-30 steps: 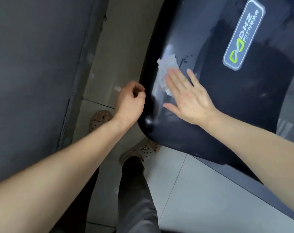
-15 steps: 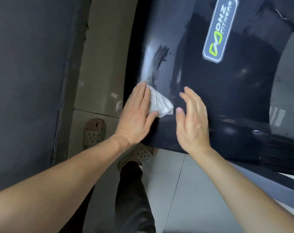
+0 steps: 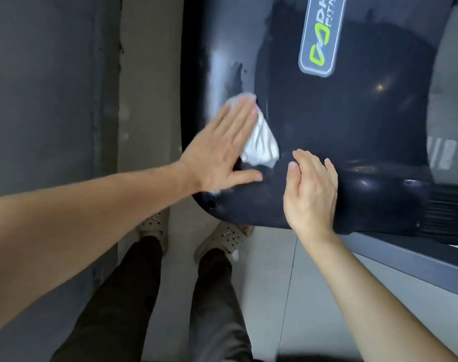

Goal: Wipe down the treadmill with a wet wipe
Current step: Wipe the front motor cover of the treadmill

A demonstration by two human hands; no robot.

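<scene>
Pressing wet wipe (image 3: 260, 138) near treadmill (image 3: 353, 126) edge, left hand (image 3: 217, 150) flat.

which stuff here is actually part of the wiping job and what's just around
Part of the job: wet wipe, pressed flat under the left hand; black treadmill cover; right hand, fingers straight, by the cover's edge.

Just around: logo badge, tiled floor, grey wall, beige clogs.

I see a glossy black treadmill cover (image 3: 353, 126), its grey badge (image 3: 319, 40) with lime-green logo, a white wipe (image 3: 262, 142), beige perforated clogs (image 3: 222, 239).
</scene>
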